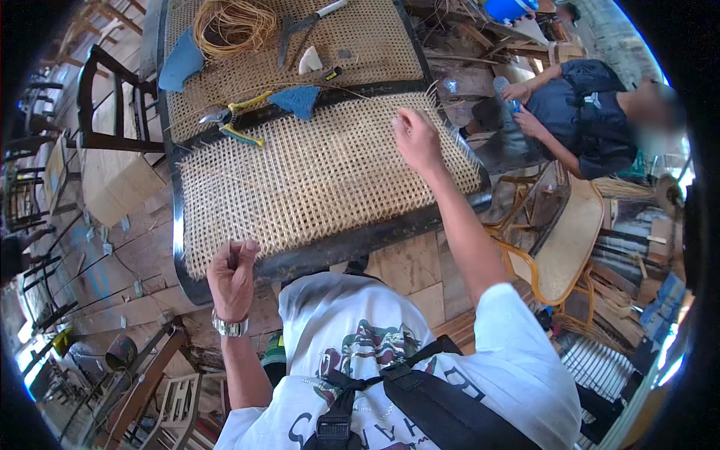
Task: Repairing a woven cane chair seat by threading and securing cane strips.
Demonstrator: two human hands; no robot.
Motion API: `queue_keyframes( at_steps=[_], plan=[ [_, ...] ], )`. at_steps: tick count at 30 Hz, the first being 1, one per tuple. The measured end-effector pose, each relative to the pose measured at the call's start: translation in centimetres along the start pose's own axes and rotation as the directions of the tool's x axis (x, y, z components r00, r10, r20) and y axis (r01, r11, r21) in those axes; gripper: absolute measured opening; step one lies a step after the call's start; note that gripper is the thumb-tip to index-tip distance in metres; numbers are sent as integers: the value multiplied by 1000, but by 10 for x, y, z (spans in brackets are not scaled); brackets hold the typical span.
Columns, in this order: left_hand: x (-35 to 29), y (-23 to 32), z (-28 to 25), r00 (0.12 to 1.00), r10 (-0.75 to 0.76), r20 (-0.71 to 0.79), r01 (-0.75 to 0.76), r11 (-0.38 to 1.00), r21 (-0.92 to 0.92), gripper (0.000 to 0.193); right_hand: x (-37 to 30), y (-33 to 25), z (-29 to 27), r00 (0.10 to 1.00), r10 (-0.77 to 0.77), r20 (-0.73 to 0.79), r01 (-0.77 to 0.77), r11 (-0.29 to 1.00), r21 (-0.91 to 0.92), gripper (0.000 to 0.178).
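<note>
A woven cane panel (322, 172) lies across a dark wooden frame (375, 231) in front of me, with loose strand ends fraying along its edges. My left hand (234, 276) is at the near left edge of the cane, thumb and fingers drawn together. Over the right part of the weave, my right hand (417, 141) is closed, fingers curled in. What either hand pinches, if anything, is too small to make out. Yellow-and-green-handled pruning shears (236, 118) rest on the frame's crossbar, beside a blue cloth scrap (297, 100).
Farther back on the cane are a coil of cane strands (234, 28), scissors (296, 37), a blue-grey piece (182, 63) and a small white piece (309, 60). At right, another person (592, 112) holds a bottle (502, 88). Chair frames (120, 97) stand at left, a cane-seated chair (570, 240) at right.
</note>
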State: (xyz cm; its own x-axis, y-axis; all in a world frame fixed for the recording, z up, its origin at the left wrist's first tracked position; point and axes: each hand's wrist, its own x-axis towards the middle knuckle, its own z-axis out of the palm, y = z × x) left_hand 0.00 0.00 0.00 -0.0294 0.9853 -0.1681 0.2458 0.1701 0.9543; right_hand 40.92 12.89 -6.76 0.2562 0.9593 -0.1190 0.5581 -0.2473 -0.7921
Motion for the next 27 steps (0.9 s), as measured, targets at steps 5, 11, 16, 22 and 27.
queue_keyframes(
  at_steps=[5,11,16,22,27],
  plan=[
    [51,8,-19,992,-123,6,123,992,5,19,104,9,62,936,-352,-10,252,688,-681,32],
    [74,-18,-58,988,-150,-25,151,986,70,14,114,27,65,970,-225,-98,114,766,-633,39],
    [73,-24,-106,975,-192,-113,198,980,36,20,11,-35,42,990,-39,138,113,808,-579,44],
    [100,-35,-111,975,-214,-56,220,966,135,27,-79,-102,109,885,-342,316,433,855,-287,34],
    [111,-23,-62,949,-312,47,297,932,207,48,-80,-121,160,810,-507,294,576,782,-238,26]
  ],
)
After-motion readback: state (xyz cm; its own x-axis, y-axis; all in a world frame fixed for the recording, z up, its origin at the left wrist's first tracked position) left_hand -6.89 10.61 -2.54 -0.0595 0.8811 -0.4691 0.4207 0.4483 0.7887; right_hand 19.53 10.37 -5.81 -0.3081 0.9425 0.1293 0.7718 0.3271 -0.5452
